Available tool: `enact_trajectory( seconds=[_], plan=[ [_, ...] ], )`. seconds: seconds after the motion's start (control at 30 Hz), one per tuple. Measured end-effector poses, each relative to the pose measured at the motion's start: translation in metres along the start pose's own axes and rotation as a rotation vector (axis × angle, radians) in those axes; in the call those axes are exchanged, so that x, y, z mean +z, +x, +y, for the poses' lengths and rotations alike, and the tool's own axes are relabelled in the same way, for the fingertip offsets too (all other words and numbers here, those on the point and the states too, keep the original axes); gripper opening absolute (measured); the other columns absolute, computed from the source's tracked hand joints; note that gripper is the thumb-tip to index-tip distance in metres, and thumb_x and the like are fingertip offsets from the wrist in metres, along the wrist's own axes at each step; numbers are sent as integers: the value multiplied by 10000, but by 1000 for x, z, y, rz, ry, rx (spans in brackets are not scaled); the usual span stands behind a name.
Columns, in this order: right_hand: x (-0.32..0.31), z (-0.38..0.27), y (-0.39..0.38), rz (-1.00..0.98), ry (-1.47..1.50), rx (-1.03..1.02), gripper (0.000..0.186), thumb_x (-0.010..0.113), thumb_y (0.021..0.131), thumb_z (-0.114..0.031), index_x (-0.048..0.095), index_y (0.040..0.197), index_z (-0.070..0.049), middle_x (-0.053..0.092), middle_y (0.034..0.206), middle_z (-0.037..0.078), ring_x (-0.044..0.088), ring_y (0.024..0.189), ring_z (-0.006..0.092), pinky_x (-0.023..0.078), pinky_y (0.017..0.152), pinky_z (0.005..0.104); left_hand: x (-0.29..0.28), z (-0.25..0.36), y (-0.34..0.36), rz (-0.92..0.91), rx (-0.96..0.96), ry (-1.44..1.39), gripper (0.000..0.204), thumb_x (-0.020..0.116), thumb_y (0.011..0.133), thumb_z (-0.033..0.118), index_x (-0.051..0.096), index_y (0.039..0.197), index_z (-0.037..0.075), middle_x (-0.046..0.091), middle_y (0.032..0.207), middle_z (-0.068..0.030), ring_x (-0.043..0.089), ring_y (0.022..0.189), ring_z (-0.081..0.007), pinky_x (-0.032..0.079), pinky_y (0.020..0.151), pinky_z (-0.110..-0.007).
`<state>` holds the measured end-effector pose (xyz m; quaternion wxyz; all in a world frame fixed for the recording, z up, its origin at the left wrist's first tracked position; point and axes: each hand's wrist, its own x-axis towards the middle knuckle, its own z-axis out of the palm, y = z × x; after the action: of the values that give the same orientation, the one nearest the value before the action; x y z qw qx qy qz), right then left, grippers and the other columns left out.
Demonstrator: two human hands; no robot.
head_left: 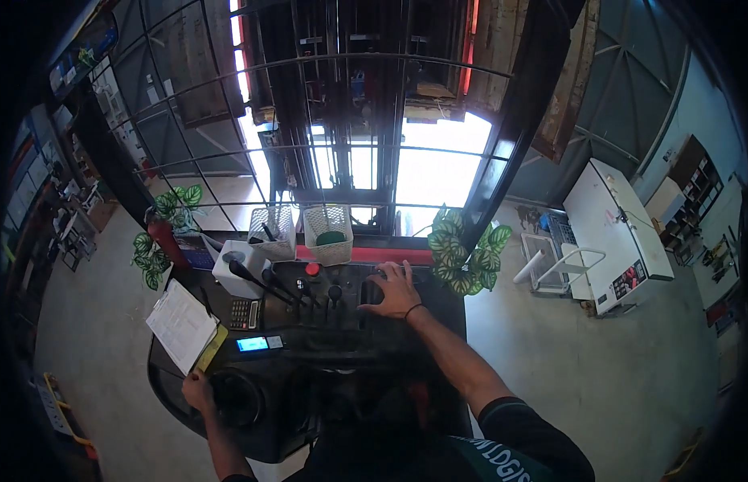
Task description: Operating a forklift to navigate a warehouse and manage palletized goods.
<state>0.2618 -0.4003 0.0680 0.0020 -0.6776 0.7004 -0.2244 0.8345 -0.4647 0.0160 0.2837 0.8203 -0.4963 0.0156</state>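
I sit in a forklift cab, looking down at the black dashboard (310, 337). My right hand (392, 293) rests over a control lever on the right of the dashboard, fingers curled on it. My left hand (197, 391) grips the rim of the black steering wheel (237, 399) at lower left. A row of black control levers (298, 296) with a red button (312, 269) stands left of my right hand.
Two white mesh baskets (328, 233) sit at the dashboard's front. A clipboard with papers (181, 324), a calculator (244, 313) and a small lit screen (253, 344) lie at left. Leafy plants (462, 253) flank the cab. The mast (350, 120) rises ahead; a white cabinet (611, 233) stands right.
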Motion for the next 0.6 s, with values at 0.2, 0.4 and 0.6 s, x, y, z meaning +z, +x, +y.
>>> enact_trajectory(
  seconds=[0.2, 0.4, 0.6],
  plan=[
    [-9, 5, 3, -13, -42, -18, 819, 676, 686, -795, 678, 1225, -179, 486, 1379, 120, 328, 1419, 285, 42, 1213, 603, -20, -8, -30, 20, -69, -53, 467, 658, 911, 426, 690, 765, -16, 686, 741, -193, 678, 705, -395, 508, 653, -484],
    [-7, 5, -4, -38, -30, -9, 819, 683, 693, -784, 672, 1246, -181, 485, 1387, 113, 323, 1424, 287, 37, 1212, 605, -18, -13, -33, 67, -31, -48, 442, 654, 913, 409, 693, 796, -15, 688, 748, -189, 679, 720, -400, 514, 665, -483],
    [-12, 9, -17, -32, -63, 21, 812, 695, 691, -775, 678, 1241, -178, 487, 1387, 110, 326, 1421, 295, 53, 1213, 609, -10, -11, -42, 39, -46, -55, 355, 689, 872, 335, 693, 791, -10, 690, 780, -199, 685, 754, -400, 521, 686, -478]
  ],
)
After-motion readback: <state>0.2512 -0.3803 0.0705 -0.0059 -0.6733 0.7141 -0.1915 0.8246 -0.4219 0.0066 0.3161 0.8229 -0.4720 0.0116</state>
